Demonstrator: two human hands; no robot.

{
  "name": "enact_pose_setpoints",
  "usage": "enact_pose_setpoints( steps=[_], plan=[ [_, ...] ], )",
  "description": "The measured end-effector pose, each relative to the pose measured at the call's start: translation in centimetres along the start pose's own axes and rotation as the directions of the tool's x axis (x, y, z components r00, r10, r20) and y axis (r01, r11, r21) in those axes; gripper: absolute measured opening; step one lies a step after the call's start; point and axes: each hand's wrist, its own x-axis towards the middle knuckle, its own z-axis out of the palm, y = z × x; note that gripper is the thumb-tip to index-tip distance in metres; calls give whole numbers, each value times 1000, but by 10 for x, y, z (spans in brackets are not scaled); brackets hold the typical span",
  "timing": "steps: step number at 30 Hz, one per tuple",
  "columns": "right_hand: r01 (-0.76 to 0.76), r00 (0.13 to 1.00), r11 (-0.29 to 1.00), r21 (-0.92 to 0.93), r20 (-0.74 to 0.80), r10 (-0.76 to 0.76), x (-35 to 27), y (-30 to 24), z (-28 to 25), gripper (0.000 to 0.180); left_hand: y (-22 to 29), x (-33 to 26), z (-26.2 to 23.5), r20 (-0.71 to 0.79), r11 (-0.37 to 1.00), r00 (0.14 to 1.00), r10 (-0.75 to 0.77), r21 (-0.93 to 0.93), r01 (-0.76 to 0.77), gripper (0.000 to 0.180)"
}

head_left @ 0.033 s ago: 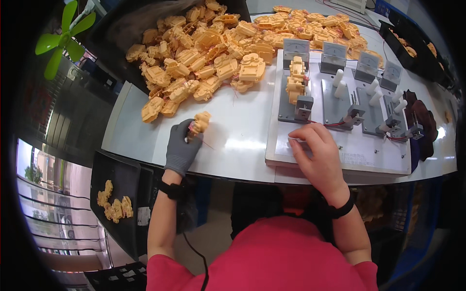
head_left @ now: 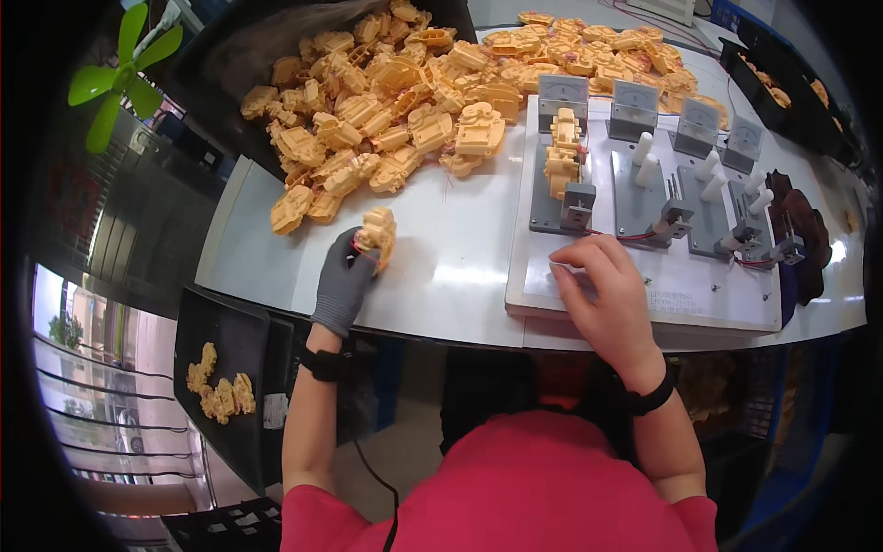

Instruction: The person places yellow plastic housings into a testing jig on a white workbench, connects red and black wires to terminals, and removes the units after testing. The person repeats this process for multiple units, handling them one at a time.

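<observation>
My left hand (head_left: 342, 281), in a grey glove, is closed on a yellow plastic housing (head_left: 376, 238) above the tabletop. The hand covers part of it, with a bit of red wire showing. Bare, my right hand (head_left: 607, 293) rests at the front of the white board (head_left: 530, 287); its fingers curve loosely, the thumb stands apart, and nothing shows between them. Beyond that hand, another yellow housing (head_left: 562, 170) sits in the leftmost grey fixture (head_left: 578, 204). A panel meter (head_left: 563, 89) stands behind it.
A large heap of yellow housings (head_left: 386, 120) spills from a dark bin (head_left: 225, 78). More fixtures with white pegs (head_left: 647, 168) stand to the right, beside a dark cloth (head_left: 798, 235). A black tray (head_left: 225, 345) hangs below the table's left edge. A green fan (head_left: 122, 78) is at upper left.
The yellow housing in my left hand has turned and now stands more upright. My right hand stays at the board's front, and the fan blades look the same.
</observation>
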Motion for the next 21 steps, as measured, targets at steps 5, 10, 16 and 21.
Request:
enact_pose_setpoints(
  steps=[5, 10, 16, 21],
  plan=[
    [-108, 959, 892, 439, -190, 210, -22, 4, -35, 21, 56, -38, 7, 241, 648, 962, -132, -713, 268, 38],
    [-283, 826, 889, 359, -379, 416, -23, 20, -79, 31, 71, -51, 36, 124, 966, 958, 257, -63, -251, 19],
    [-246, 897, 851, 464, -225, 382, -18, 31, -73, 35, 105, -59, 68, 505, 228, 861, 57, -846, 482, 20],
    [-244, 917, 854, 460, -178, 358, -21, 37, -72, 32, 103, -57, 87, 533, 83, 819, 213, -845, 529, 32]
  ],
)
